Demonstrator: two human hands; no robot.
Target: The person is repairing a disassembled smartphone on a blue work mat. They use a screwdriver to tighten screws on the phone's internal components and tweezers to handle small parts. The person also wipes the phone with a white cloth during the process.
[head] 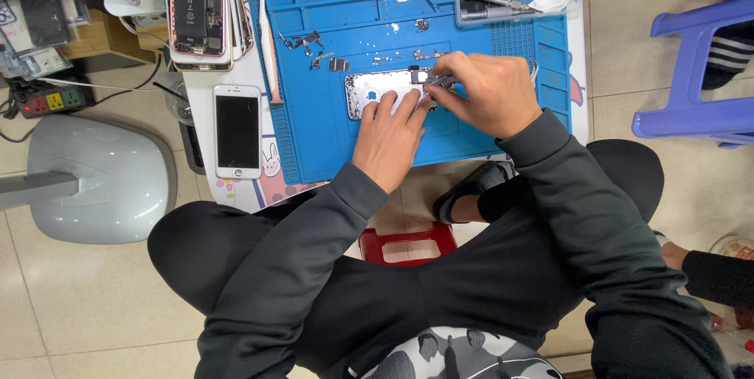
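Left hand (390,134) lies flat, fingers pressing down on an opened phone shell (375,93) in the middle of the blue repair mat (314,143) on the desk. Right hand (488,92) pinches a small dark tool (434,81) at the shell's right end. A white phone (237,131) lies left of the mat, screws and brackets (314,45) just beyond.
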